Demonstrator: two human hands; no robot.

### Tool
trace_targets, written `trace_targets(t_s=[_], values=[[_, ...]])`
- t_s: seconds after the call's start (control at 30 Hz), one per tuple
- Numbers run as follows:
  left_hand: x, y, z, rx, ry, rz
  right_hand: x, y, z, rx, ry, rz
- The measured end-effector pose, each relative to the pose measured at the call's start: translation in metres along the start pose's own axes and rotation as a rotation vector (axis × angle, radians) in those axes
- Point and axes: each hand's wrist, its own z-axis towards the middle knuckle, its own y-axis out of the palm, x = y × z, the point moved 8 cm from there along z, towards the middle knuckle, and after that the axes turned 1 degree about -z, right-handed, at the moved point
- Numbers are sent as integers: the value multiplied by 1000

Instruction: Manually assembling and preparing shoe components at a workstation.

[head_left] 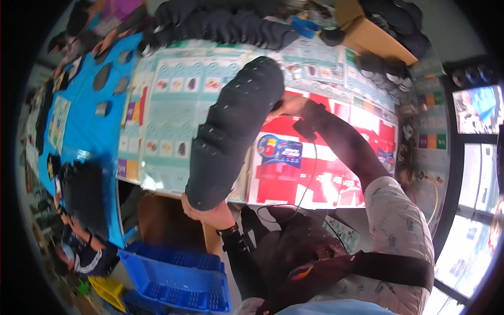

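Note:
A long, curved stack of nested dark caps (231,126) is held up at a slant above the table. My left hand (210,212) grips its near, lower end, with the fingers wrapped under the edge. At the far right side of the stack, my right hand (289,106) is closed against it, and its fingertips are partly hidden behind the caps. A dark band with a small box and a thin cable (315,163) is on my right wrist. Below the stack, the table is covered with pale green printed sheets (173,110) and red printed sheets (320,178).
More dark nested caps (226,29) line the table's far edge. An open cardboard box (378,39) stands at the back right. On the left is a blue table (84,126) with dark pieces and people beside it. A blue plastic crate (178,278) sits below, at lower left.

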Motion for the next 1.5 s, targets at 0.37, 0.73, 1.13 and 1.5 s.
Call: trace_targets(t_s=[0.37,0.73,1.13,1.5], values=[[78,44,7,-96,277,14,-9,-39,-109,103,-214,160],[247,191,-3,-298,505,-197,29,-182,-295,495,-341,242],[413,383,-41,-589,729,-385,106,-319,-433,823,-528,330],[430,455,-61,-674,768,-376,146,-367,-429,822,-559,440]])
